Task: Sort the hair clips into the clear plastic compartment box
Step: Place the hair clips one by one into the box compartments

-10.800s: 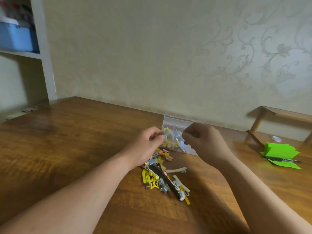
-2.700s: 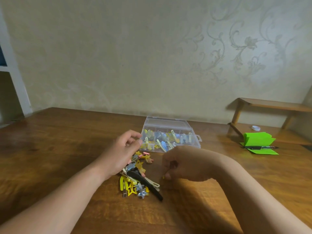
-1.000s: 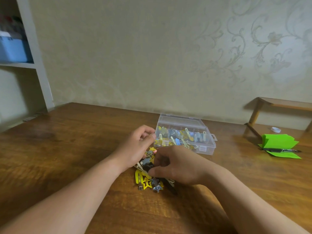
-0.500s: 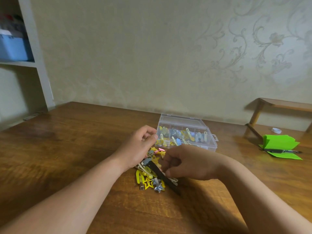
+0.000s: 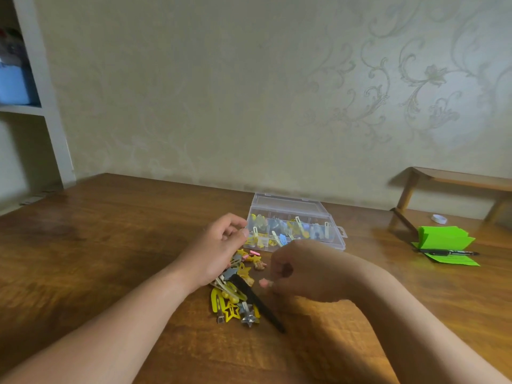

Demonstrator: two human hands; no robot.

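Head view: two bare hands over a heap of loose hair clips (image 5: 238, 289) on a brown wooden table (image 5: 97, 245).

Left hand (image 5: 219, 249) half curled, fingers bent, resting on the far left edge of the heap, gripping nothing visible, thumb tip close to the front left corner of the clear plastic compartment box (image 5: 296, 225). Right hand (image 5: 302, 268) curled closed, fingertips pinching a small pink clip (image 5: 264, 283), blurred, just right of the heap. Long black clip (image 5: 257, 300) lying slantwise across the heap, beside a yellow star-shaped clip (image 5: 231, 311) and a silver star clip (image 5: 248, 315). Box just beyond the heap, lid open and lying flat behind, yellow, blue and pale clips in the front compartments. Well to the right, green folded paper (image 5: 443, 239) with a black pen (image 5: 446, 252) on it.
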